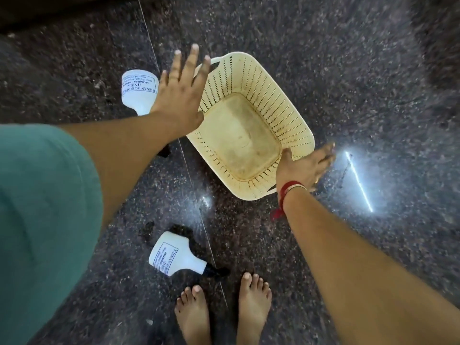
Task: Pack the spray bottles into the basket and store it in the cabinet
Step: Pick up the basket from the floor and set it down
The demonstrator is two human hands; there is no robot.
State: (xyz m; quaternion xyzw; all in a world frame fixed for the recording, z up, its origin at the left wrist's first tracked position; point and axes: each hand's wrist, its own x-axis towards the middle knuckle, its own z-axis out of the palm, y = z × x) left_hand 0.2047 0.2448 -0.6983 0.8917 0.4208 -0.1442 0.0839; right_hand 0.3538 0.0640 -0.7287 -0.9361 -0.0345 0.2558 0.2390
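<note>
Partly hidden bottle, behind left hand

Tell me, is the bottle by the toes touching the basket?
Apart. The head view shows a stretch of dark floor between that bottle and the near rim of the basket.

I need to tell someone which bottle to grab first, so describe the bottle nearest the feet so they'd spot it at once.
On the dark speckled floor, find the cream basket. Nearer the viewer, just before the bare feet, lies a white bottle with a black nozzle. Unlike the other bottle, partly hidden behind the left hand, it lies wholly in view.
</note>
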